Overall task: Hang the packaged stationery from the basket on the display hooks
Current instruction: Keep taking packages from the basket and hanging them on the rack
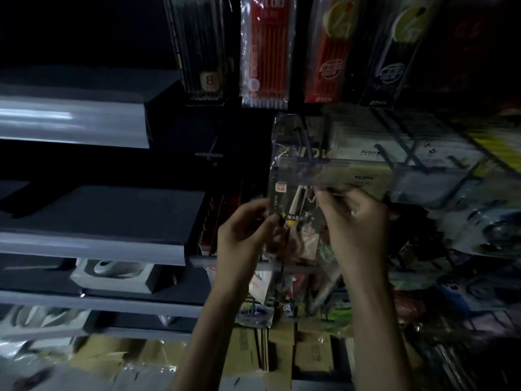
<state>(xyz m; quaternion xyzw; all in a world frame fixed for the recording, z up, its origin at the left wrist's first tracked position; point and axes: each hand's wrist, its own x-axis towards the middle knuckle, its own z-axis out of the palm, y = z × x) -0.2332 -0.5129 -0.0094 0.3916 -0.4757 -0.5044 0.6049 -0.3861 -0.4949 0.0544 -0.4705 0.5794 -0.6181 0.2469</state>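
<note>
Grey metal shelves point(93, 244) fill the left side, beside a dark display wall where long red and black packs of pens point(265, 52) hang in a row at the top. Just below them, a clear plastic stationery packet with a dark card point(290, 176) is held upright. The left hand point(242, 238) pinches its left edge and the right hand point(355, 227) grips its right side. A thin bare metal hook point(210, 154) juts out to its left.
</note>
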